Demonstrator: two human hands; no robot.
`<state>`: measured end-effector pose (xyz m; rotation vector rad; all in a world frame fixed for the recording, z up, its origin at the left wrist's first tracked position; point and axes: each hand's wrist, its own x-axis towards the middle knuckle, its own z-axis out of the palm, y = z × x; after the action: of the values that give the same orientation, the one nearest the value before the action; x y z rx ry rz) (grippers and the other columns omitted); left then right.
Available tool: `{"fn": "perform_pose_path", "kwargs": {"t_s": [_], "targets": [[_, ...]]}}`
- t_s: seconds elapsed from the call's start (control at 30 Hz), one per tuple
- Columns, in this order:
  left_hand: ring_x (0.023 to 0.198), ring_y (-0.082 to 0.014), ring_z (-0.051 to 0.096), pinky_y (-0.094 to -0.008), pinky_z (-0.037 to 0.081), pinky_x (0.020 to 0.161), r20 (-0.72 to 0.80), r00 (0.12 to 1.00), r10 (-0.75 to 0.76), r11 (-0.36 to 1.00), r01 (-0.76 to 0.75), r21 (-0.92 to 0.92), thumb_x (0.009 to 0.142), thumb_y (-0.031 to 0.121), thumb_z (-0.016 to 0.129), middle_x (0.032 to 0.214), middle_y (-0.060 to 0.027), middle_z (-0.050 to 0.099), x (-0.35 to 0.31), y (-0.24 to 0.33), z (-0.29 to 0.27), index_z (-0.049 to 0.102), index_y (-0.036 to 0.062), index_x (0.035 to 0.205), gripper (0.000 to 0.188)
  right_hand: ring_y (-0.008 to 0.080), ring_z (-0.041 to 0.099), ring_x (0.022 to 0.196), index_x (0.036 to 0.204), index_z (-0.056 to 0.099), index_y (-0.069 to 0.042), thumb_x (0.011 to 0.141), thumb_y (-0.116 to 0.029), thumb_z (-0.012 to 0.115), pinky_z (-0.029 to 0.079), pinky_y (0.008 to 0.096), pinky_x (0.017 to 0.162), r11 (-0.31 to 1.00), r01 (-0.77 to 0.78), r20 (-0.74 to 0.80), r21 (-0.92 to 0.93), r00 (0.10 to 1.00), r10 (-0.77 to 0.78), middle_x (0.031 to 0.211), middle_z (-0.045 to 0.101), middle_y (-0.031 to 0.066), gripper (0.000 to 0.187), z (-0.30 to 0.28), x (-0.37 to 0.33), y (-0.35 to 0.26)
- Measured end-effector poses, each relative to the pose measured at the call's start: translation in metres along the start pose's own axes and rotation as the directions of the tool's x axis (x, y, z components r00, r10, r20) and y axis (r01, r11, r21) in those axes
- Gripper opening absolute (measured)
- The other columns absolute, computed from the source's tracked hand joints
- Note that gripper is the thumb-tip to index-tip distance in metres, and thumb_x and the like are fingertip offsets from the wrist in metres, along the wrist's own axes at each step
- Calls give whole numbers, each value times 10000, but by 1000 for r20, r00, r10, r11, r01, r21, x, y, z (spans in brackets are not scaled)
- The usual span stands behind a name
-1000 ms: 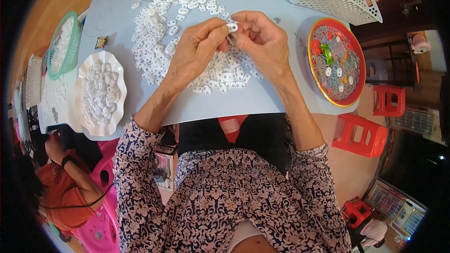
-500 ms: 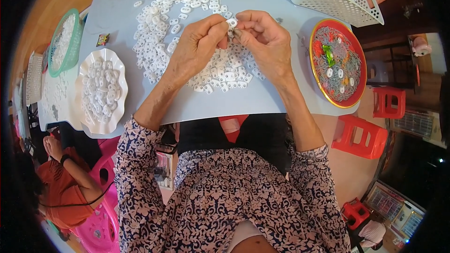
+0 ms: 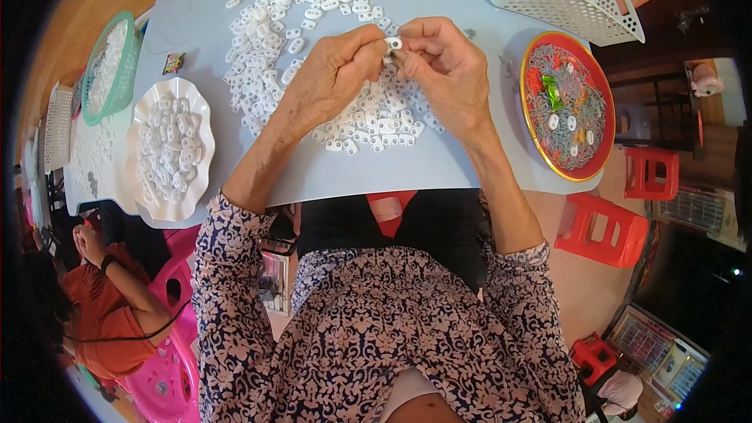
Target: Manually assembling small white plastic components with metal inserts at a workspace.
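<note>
Over the middle of the table, my left hand (image 3: 338, 72) and my right hand (image 3: 448, 64) meet fingertip to fingertip. Pinched between them is a small white oval plastic piece (image 3: 395, 44) with a dark hole showing. A dark grey spot sits at my right thumb tip; I cannot make out whether it is a small part or the nail. Beneath and around my hands spreads a loose heap of similar white two-holed plastic pieces (image 3: 368, 127). Both sets of fingers are closed, and they hide most of the held piece.
Left of me stand a wavy-rimmed white dish (image 3: 205, 158) of white pieces and a green basket (image 3: 131, 70). To the right lies a red tray (image 3: 605, 149) of small grey parts; behind it, a white perforated basket (image 3: 540, 9). A person (image 3: 117, 305) sits at left.
The held white piece has turned slightly and shifted a little right between my fingertips. Both hands stay pinched together in nearly the same place.
</note>
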<state>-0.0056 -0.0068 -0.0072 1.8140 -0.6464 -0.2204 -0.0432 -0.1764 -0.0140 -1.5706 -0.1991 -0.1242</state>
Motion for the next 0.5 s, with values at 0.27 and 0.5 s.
{"fn": "perform_pose_path", "kwargs": {"t_s": [0.27, 0.5], "targets": [[617, -77, 463, -232, 385, 567, 20, 999, -48, 994, 50, -98, 932, 169, 427, 634, -15, 512, -1, 2, -2, 541, 4, 799, 241, 102, 617, 719, 1053, 526, 38, 837, 41, 588, 516, 219, 653, 995, -32, -58, 90, 998, 37, 841, 637, 93, 224, 3, 0, 0], [604, -68, 442, -227, 366, 542, -27, 998, -52, 991, 48, -125, 935, 163, 418, 626, -7, 482, -1, -2, 1, 528, 7, 792, 239, 123, 640, 732, 1064, 519, 52, 844, 33, 582, 539, 230, 675, 993, -74, -40, 91, 996, 78, 851, 646, 110, 229, 4, 1, -3]]}}
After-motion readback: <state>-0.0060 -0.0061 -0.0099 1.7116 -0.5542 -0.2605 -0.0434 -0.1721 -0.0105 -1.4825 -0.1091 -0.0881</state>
